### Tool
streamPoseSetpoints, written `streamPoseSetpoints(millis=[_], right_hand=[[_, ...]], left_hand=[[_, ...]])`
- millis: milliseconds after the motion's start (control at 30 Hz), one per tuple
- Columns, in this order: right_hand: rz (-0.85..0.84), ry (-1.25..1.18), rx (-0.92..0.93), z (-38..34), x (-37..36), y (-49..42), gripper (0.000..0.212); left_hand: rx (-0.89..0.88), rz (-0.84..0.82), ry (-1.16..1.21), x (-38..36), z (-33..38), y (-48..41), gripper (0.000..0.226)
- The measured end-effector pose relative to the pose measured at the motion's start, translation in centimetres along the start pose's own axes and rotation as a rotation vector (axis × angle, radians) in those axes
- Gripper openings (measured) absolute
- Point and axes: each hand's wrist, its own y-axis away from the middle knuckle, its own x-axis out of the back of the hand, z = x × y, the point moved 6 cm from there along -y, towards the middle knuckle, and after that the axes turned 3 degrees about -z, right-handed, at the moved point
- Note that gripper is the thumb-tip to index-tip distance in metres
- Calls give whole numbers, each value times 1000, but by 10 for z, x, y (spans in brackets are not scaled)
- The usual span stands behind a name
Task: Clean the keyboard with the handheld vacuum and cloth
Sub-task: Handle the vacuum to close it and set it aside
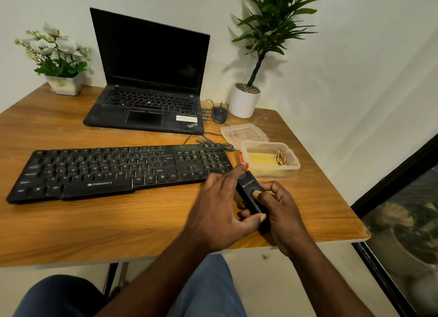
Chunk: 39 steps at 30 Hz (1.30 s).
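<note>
**Item 1: handheld vacuum** (248,189). Black, with a red nozzle (244,161) at the end away from the person. It is held low between both hands; whether it rests on the tabletop (118,226) cannot be told.
- Right hand (282,212): the fingers are curled round the body and the thumb is laid on the oval switch. The hold is judged suited to switching on.
- Left hand (213,210): the fingers are mostly straight. The forefinger is laid along the vacuum toward the nozzle and the thumb is set against its near end. This is judged a steadying touch, not a grip.

**Item 2: keyboard** (113,169). Black, with keys that appear dusty. It is laid flat to the left of the left hand, its right end just beside the forefinger. It is not yet met by the nozzle.

**Item 3: cloth** (259,159). Yellow, kept in an open clear container (294,166) just beyond the right hand. It is judged to be held in reserve for wiping. The lid (244,133) is set further beyond.

**Item 4: laptop** (147,79). Placed well beyond both hands.
</note>
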Motion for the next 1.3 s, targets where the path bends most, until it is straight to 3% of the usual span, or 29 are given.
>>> streamPoseSetpoints(millis=[167, 1300], right_hand=[[-5, -17, 32, 0, -1, 2, 26], [47, 41, 6, 1, 5, 1, 16]], left_hand=[[29, -28, 41, -1, -3, 1, 110], [22, -20, 42, -1, -4, 1, 96]])
